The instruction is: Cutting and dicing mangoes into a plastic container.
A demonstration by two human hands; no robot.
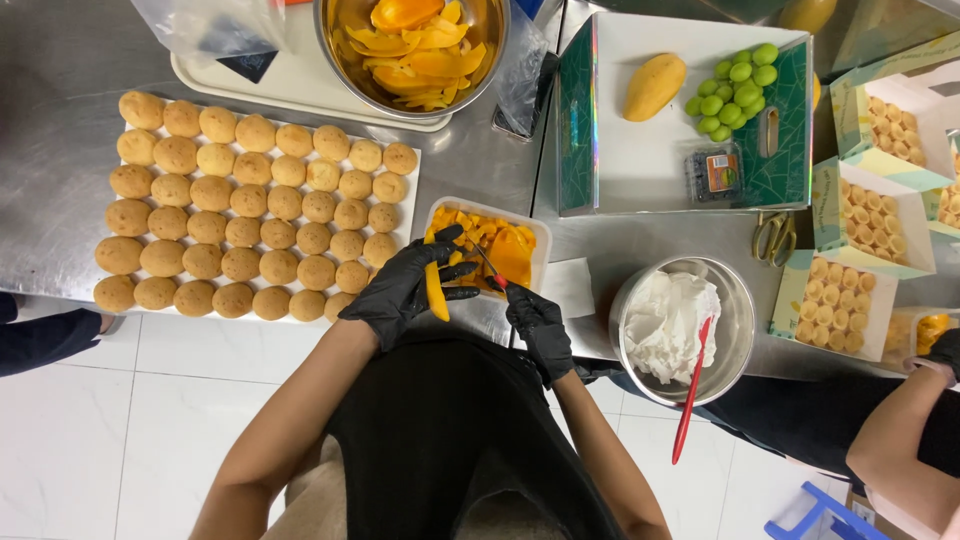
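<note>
Bare steel between buns [250,205] and tub [487,243]

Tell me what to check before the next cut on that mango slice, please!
1. Left hand grips the mango slice firmly: ok.
2. Right hand holds the small knife by its handle: ok.
3. Blade clear of left fingers: cannot tell, the blade is too small to see.
4. White tray of cut mango sits right beneath the hands: ok.
5. Both hands gloved: ok.
6. Room left in tray: ok, a bare patch shows on its right side.
</note>
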